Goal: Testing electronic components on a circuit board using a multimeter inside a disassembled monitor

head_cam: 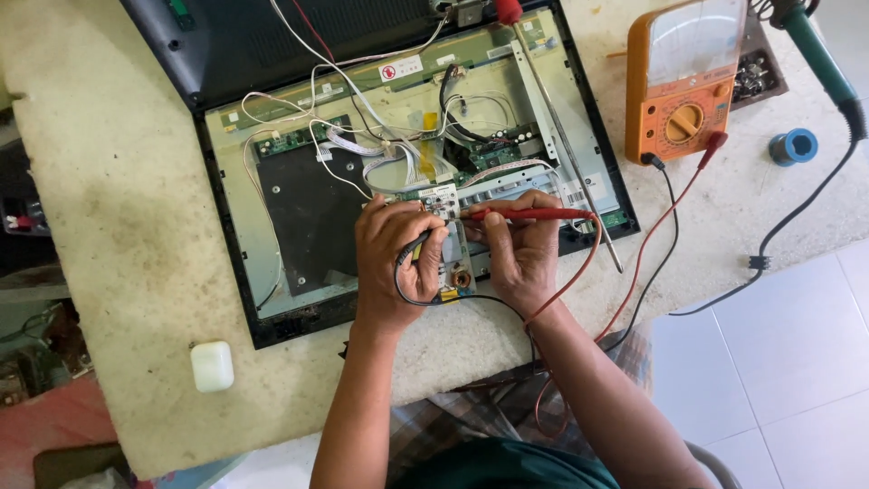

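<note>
The probe tips are hidden behind the fingers [425,237] of the left hand [391,263] and right hand [520,249], so where they touch the small circuit board [450,237] cannot be told. The top edge cuts off the meter [683,81] and the black back cover [272,36]. The parts on the boards are too small to tell

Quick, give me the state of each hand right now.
Left hand: closed around the thin black test probe, tip on the small circuit board.
Right hand: closed, pinching the slim red test probe against that board.
</note>
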